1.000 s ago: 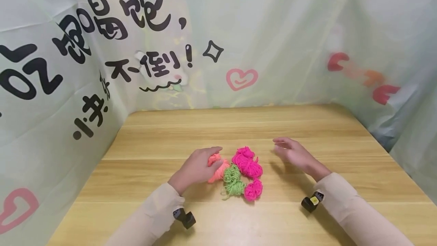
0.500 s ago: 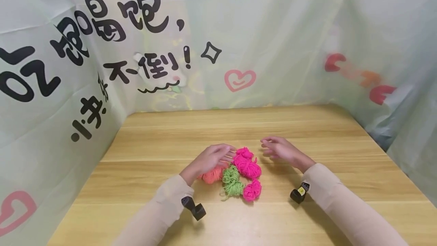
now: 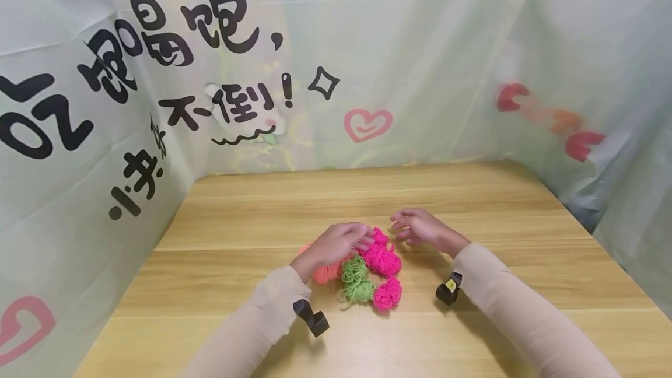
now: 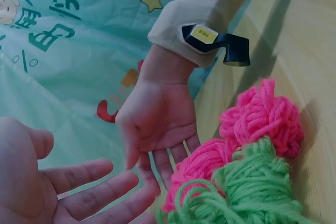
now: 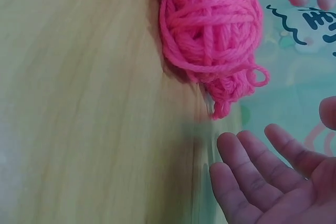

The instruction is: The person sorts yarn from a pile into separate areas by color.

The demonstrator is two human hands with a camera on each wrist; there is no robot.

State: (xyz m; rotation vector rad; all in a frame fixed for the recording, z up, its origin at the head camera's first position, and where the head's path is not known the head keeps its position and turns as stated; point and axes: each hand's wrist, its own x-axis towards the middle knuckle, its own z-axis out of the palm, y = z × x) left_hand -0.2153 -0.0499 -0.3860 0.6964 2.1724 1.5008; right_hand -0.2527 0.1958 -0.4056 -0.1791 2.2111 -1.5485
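Note:
A bundle of orange yarn, a green one, a long pink one and a smaller pink one lie close together on the table. My left hand hovers above the orange yarn, partly hiding it, its fingertips over the edge of the long pink bundle. To the right of that pink bundle is my right hand, apart from it. In the left wrist view the left hand's fingers are spread and hold nothing. The right wrist view shows the right hand's extended fingers, also holding nothing.
The yarn rests on a wood-grain table. Printed cloth stands upright behind the table and along its left and right sides. A small black device is strapped to the left wrist, and another to the right.
My left hand has moved right, from around the orange yarn to above it and toward the long pink bundle. My right hand has come left, nearer the pink yarn. The bundles have hardly moved.

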